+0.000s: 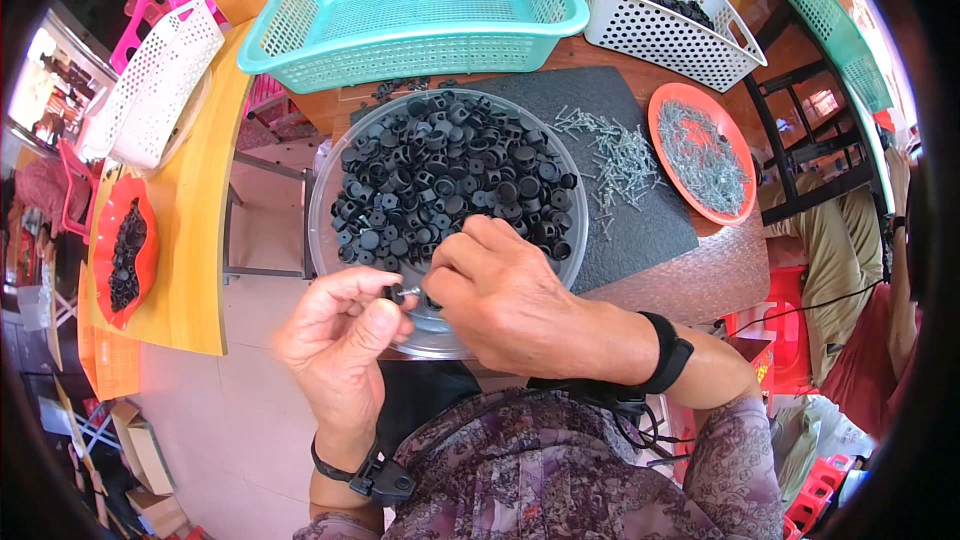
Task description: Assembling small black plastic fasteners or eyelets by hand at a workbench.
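Between the thumb and fingers of my left hand (pixel 340 330) is a small black plastic knob-like part (pixel 392 294). A silvery screw (pixel 409 291) sticks out of its right side, toward my other hand. My right hand (pixel 505 295) hovers at the near rim of a round clear basin (pixel 322 225), its fingers curled together. Its fingertips are partly hidden, so I cannot tell what they hold. Heaped in the basin are many black plastic parts (pixel 440 175), some round-capped, some with holes. Loose screws (pixel 622 158) lie on a dark mat (pixel 655 225) to the right.
An orange-red plate (pixel 661 112) of screws stands right of the mat. Behind the basin are a large turquoise basket (pixel 420 52) and a white basket (pixel 660 45) with black parts. On the left table (pixel 195 270) sit a red dish (pixel 103 258) and another white basket (pixel 155 90). A person's legs (pixel 840 270) show at right.
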A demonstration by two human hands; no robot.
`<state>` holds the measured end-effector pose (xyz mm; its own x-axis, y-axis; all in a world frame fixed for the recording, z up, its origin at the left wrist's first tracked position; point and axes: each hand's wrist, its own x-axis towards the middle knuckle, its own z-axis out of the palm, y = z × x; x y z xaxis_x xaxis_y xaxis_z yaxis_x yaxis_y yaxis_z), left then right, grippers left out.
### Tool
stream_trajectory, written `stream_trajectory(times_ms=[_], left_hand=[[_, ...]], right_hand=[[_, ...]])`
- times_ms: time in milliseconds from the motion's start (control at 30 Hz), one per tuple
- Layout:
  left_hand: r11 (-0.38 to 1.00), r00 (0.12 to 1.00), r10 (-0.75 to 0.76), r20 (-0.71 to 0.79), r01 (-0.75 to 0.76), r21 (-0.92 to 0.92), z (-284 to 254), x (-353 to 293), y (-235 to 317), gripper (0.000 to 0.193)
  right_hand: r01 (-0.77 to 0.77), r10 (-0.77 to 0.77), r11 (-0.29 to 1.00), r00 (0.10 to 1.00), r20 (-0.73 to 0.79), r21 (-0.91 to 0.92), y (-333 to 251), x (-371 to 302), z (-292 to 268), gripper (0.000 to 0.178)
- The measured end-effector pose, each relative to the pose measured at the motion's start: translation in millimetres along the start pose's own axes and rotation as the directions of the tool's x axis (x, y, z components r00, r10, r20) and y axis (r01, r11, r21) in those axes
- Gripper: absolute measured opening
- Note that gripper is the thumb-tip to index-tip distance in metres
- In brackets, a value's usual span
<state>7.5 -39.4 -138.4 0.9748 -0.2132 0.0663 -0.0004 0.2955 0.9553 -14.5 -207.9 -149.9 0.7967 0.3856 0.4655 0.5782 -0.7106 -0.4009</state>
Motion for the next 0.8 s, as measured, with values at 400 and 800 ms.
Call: stream_trajectory(times_ms=[400, 800], left_hand=[[0.993, 0.994, -0.046, 0.097, 0.056, -0.100, 20, -5, -10, 0.025], [0.978, 0.988, -0.085, 0.129, 0.107, -0.178, 32, -10, -11, 0.025]], right_hand=[[-0.305, 0.476, 0.751, 0.865, -0.159, 0.586, -19, -21, -24, 0.021], [-0.252, 0.567, 0.649, 0.790, -0.235, 0.718, -21, -38, -28, 0.025]])
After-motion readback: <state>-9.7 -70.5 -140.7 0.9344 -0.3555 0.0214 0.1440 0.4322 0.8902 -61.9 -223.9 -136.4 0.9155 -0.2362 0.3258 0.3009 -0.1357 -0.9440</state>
